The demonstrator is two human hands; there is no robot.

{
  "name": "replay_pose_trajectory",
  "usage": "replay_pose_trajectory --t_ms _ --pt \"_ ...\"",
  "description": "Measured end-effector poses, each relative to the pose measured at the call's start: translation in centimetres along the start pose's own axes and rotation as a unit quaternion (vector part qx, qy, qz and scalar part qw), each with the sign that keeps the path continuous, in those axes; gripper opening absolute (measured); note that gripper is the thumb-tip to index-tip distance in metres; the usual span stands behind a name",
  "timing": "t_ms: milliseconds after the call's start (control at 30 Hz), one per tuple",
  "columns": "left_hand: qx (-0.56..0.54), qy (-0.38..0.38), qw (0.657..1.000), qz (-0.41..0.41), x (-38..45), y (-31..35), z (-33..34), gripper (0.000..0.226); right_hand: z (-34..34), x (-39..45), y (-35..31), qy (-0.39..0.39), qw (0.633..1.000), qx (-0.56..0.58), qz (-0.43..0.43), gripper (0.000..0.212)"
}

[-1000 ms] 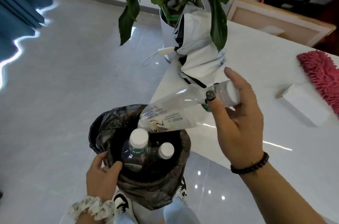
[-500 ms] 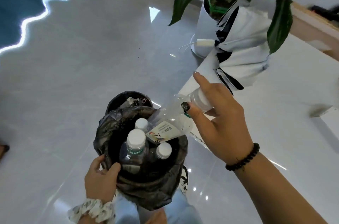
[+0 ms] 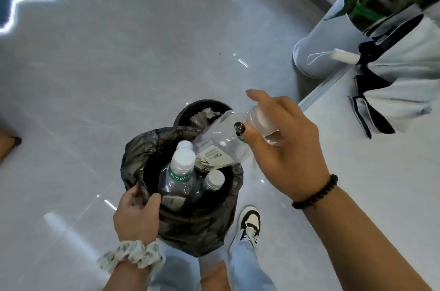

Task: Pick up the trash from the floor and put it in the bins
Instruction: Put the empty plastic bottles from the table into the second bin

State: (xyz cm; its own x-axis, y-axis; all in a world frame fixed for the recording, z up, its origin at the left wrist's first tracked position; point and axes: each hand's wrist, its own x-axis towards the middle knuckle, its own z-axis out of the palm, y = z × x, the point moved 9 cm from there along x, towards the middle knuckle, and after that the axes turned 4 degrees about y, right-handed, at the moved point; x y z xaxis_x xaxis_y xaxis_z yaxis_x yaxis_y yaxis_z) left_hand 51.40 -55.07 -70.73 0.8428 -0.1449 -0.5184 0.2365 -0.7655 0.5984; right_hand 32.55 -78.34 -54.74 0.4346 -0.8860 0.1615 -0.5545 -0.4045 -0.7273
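Left hand [image 3: 137,215]: gripping the bin bag's [image 3: 190,226] near rim, holding it open.
Right hand [image 3: 281,148]: pinching a clear bottle [image 3: 221,145] near its cap, base tipped into the bag's mouth.
Progress: three capped bottles already inside; this one looks about to drop.
Beyond: second bin [image 3: 202,112], holding crumpled scraps.
Floor [image 3: 119,64]: glossy grey tile; plant pot [image 3: 319,57] far right.

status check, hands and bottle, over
Left hand grips bag rim. Right hand holds bottle, base at bag mouth. Three capped bottles crowd inside.
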Motion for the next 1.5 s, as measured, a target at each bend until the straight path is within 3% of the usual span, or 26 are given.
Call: replay_pose_trajectory --t_ms 167,400,533,667,867,967,1200,1367,1500 --pt "0.017 -0.018 1.000 -0.011 6.0 -1.9 -4.4 0.038 5.6 4.3 -0.3 -0.054 0.996 0.035 0.061 0.041" --pt "0.028 -0.084 0.996 -0.022 11.0 -0.9 -9.1 0.043 11.3 8.5 -7.2 -0.153 0.988 -0.020 -0.002 0.049" --pt "0.016 -0.077 0.997 -0.021 12.8 0.2 -12.1 0.049 13.1 8.9 -8.5 -0.184 0.982 0.036 0.028 0.046" --pt "-0.016 -0.085 0.996 0.006 13.7 1.9 -14.0 0.046 16.4 7.3 -7.8 -0.258 0.964 0.033 0.061 0.058" --pt "-0.022 -0.105 0.994 0.034 14.4 3.1 -13.9 0.046 16.1 4.7 -6.0 -0.134 0.977 0.120 0.111 0.049" --pt "-0.015 -0.086 0.996 0.037 14.8 3.0 -13.2 0.046 17.1 4.4 -5.7 -0.117 0.969 0.164 0.142 0.048" --pt "0.045 -0.078 0.996 -0.008 14.5 2.4 -9.4 0.041 18.2 8.5 -3.7 -0.147 0.939 0.236 0.204 0.077" --pt "0.101 -0.117 0.988 0.008 12.1 4.1 -5.9 0.048 16.5 12.2 -1.9 -0.163 0.936 0.232 0.207 0.060" --pt "0.088 -0.124 0.988 0.016 11.5 6.1 -3.3 0.047 15.6 14.0 -2.0 -0.205 0.943 0.218 0.145 0.065"
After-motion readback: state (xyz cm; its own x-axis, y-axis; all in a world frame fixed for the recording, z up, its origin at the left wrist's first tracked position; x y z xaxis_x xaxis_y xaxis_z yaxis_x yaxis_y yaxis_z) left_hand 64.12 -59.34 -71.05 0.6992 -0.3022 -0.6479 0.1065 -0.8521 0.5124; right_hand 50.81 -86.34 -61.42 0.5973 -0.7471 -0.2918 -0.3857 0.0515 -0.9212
